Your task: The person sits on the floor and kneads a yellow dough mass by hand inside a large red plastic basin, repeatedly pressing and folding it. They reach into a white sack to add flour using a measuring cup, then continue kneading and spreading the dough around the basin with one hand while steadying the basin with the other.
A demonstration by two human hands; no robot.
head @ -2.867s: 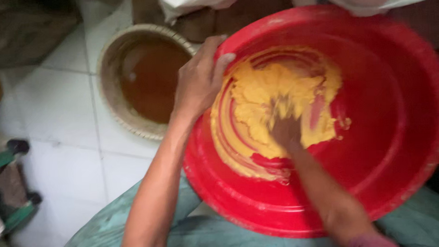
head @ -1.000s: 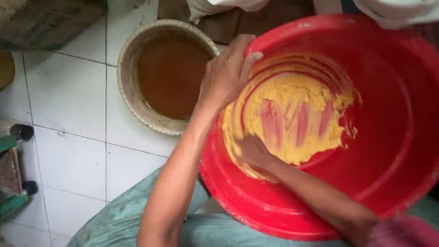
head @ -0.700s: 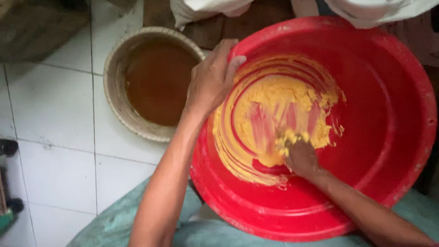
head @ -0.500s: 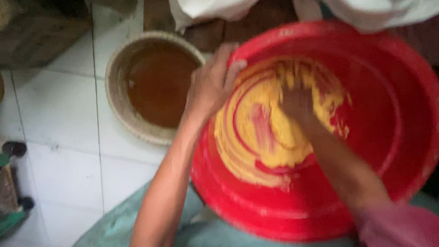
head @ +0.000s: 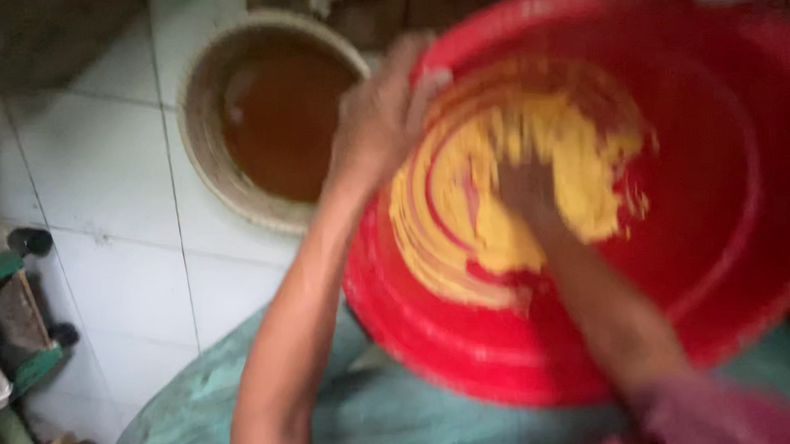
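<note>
nearest the camera, a teal cloth [head: 270, 410] covers the person's lap, and the big red basin [head: 719, 237] rests tilted against it. the right hand [head: 525, 187] is sunk into the yellow paste [head: 585, 163] smeared over the basin's floor — the motion blur hides its fingers, so whether they are spread or curled cannot be told. the left hand [head: 383, 117] is clamped over the basin's left rim, thumb inside, holding it steady. the step looks like working the paste by hand; the next stroke would call for that rim grip to hold firm while the right hand drags paste in from the smeared rings at the edge. farther off, a round woven-rimmed bowl of brown liquid [head: 273, 121] stands on the white tiled floor [head: 104, 171] — just beside the basin.
</note>
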